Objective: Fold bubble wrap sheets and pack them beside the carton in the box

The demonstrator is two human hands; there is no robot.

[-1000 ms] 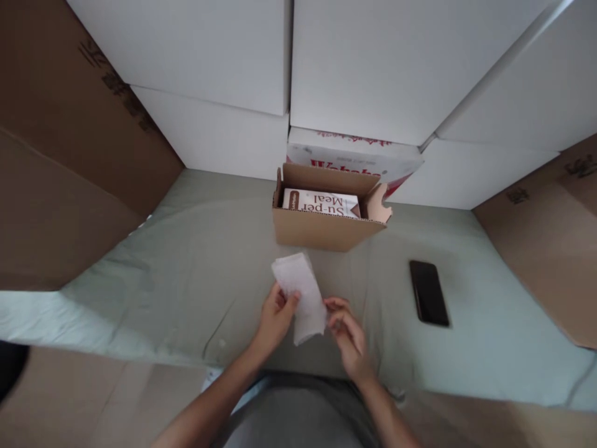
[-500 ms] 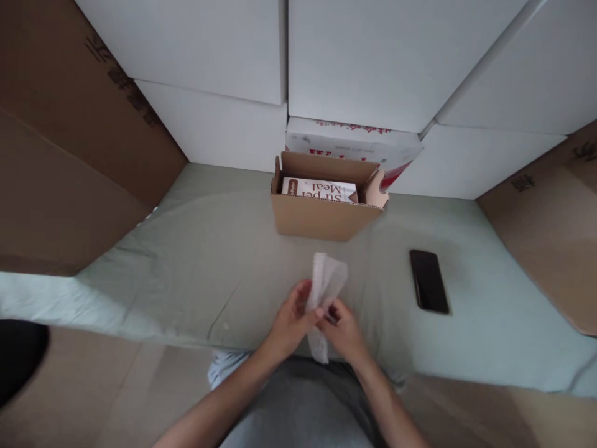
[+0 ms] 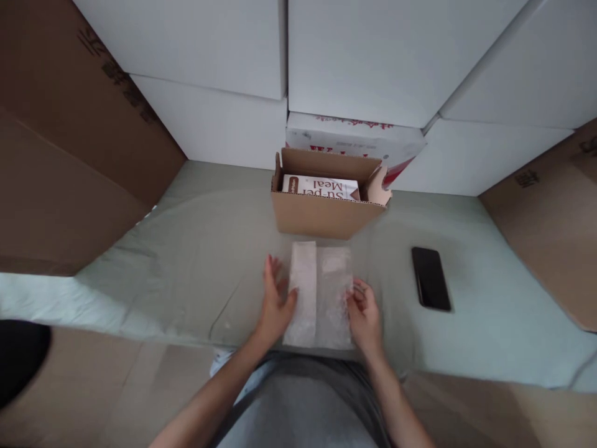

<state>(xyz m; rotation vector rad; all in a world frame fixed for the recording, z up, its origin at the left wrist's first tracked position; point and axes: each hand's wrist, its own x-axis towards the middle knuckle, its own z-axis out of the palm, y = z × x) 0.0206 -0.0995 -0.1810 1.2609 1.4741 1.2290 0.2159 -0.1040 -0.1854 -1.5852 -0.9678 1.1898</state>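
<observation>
A translucent white piece of bubble wrap (image 3: 333, 311) lies on the green cloth in front of me, with a more opaque folded strip along its left half. My left hand (image 3: 275, 305) is at its left edge, fingers spread and the thumb touching the wrap. At the right edge, my right hand (image 3: 364, 314) pinches the wrap between thumb and fingers. Just beyond the wrap stands an open brown cardboard box (image 3: 321, 214). Inside it sits a white carton (image 3: 321, 186) with brown lettering reading "Su-per Meal", upside down to me.
A black phone (image 3: 431, 279) lies to the right on the green cloth (image 3: 186, 249). White boxes (image 3: 354, 56) are stacked along the back, with a red-printed box (image 3: 354, 134) at the bottom. Large brown cartons flank the left (image 3: 69, 174) and right (image 3: 550, 218).
The bubble wrap was held up, bunched between both hands; now it is spread flat on the cloth. My hands have moved apart, and the left has loosened its hold.
</observation>
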